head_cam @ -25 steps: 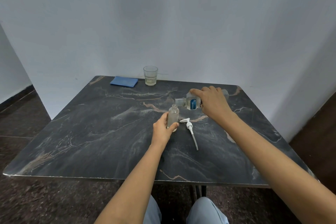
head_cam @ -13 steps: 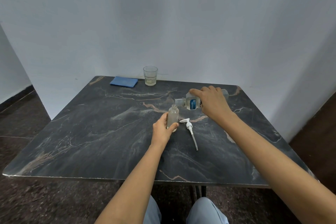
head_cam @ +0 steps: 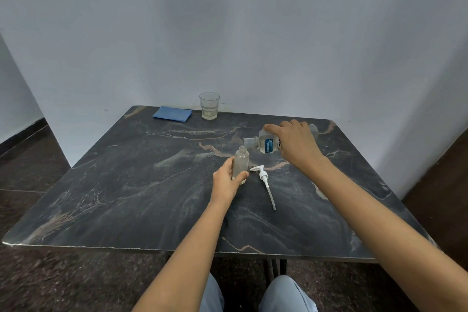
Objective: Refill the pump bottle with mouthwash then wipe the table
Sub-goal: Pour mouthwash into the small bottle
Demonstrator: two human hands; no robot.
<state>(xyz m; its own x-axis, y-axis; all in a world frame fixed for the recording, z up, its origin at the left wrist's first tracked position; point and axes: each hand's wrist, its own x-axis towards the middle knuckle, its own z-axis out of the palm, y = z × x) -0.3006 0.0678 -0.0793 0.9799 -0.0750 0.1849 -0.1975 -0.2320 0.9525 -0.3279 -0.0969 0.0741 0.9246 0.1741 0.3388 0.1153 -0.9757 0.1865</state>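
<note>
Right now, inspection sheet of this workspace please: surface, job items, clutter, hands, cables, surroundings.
Surface: dark marbled table, no spill visible.
Job's things: small clear pump bottle upright, open; mouthwash bottle tipped on its side with its neck just above the small bottle's mouth; white pump head lying on the table right of the small bottle; blue cloth folded at the far edge.
Clutter: glass tumbler by the cloth, a little pale liquid at the bottom.
Hands: left hand holds the pump bottle; right hand grips the mouthwash bottle.
Cables: nothing seen.
Surroundings: plain white walls, dark speckled floor.
</note>
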